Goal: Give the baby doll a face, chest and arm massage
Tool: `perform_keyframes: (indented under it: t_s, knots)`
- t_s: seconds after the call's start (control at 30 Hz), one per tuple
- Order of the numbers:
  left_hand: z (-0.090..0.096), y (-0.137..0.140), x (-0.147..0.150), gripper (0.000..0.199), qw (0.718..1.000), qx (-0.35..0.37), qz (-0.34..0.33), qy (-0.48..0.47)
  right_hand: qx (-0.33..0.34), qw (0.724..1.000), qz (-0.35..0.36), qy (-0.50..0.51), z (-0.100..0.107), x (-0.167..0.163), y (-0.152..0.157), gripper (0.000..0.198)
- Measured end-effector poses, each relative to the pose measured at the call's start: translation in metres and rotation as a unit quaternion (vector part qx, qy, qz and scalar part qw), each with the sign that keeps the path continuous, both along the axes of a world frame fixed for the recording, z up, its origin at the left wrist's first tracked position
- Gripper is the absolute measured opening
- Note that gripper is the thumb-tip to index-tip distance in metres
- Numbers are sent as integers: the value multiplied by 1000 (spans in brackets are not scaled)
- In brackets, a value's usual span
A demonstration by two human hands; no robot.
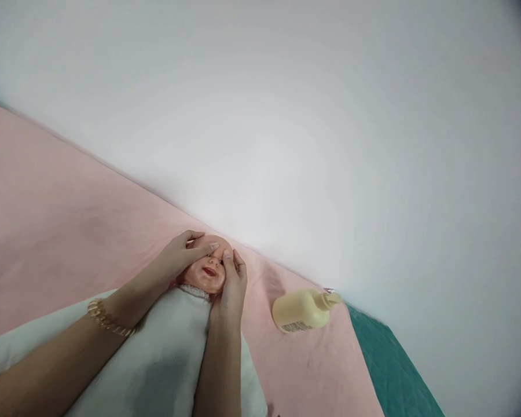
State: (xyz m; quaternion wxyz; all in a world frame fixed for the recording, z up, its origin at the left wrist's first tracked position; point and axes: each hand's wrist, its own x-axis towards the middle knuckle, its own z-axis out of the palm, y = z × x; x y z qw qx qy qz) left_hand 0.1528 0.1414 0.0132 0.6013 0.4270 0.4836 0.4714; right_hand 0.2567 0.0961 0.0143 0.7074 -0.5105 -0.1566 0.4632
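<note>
Your left hand (180, 256) and right hand (234, 279) hold the doll (210, 282) on the sheet (69, 197), thumbs at its brow, fingers bent round its head, near a bottle (298, 306) whose print (296, 326) is too small to read.

Soft light, dark right corners, perhaps vignetting

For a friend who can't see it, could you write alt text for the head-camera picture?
A person's bare left hand and right hand cup the head of a glossy pink doll in white cloth. A pale yellow pump bottle is on the pink cloth sheet to the right.
</note>
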Motion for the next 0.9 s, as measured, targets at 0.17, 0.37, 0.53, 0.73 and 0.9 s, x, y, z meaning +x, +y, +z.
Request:
perform_keyframes:
  t_s: [0.17,0.37,0.53,0.73,0.9]
  knots:
    - [1,1,1,66,1000,-7,3,6,-14,1000,-13,-4,0,1,1,49]
    - [-8,4,3,62,999,-3,12,-50,-4,999,-21,40,7,-1,-1,39]
    - [-16,7,4,57,996,2,12,-88,6,996,-18,82,4,0,0,42]
    - [-11,4,3,57,998,8,1,-64,36,998,-8,51,0,0,0,39]
    - [0,-1,1,63,1000,-9,3,-6,3,1000,-1,1,3,-2,-2,51]
